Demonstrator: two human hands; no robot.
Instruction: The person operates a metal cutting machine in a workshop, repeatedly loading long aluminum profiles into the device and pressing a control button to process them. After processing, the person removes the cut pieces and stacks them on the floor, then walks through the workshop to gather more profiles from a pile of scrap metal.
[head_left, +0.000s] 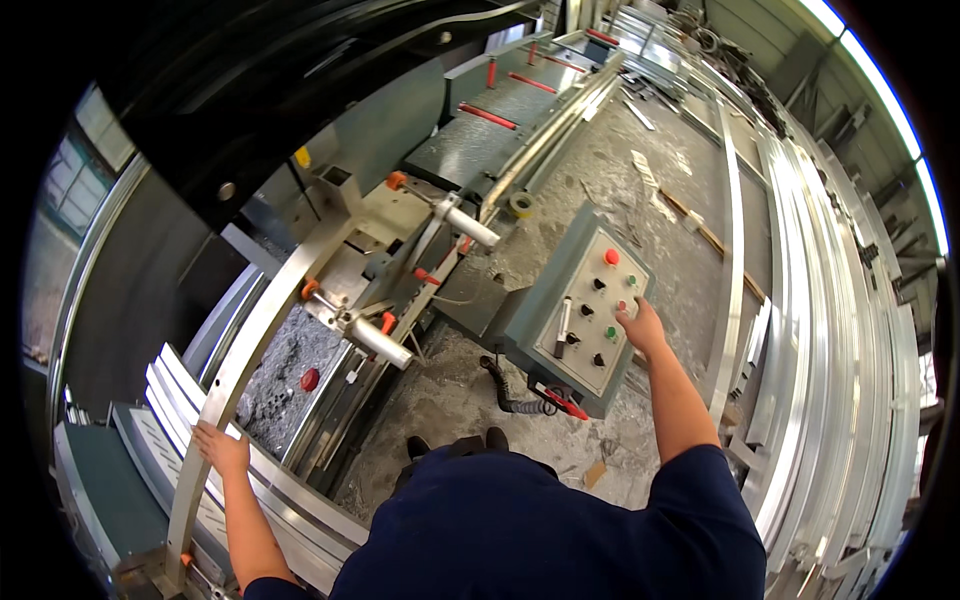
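My left hand point(222, 447) lies against a long pale metal profile point(262, 318), its fingers stretched over the bar and the thumb apart. The profile runs up into the bed of a saw-like machine, between two silver clamp cylinders point(375, 338) and the machine's back. At the right edge of a tilted grey control box point(545, 310), my right hand point(643, 328) touches the panel beside a red button point(622, 306). Its thumb reaches onto the panel; the other fingers are partly hidden. A larger red knob point(611, 257), green buttons and black switches sit on the same panel.
Grey metal chips point(285, 385) fill a trough below the bar, with a red knob point(310, 380) among them. Long aluminium profiles point(800, 350) are stacked at the right. A coiled black cable point(520, 404) hangs under the box. A tape roll point(521, 205) rests by the machine's rail.
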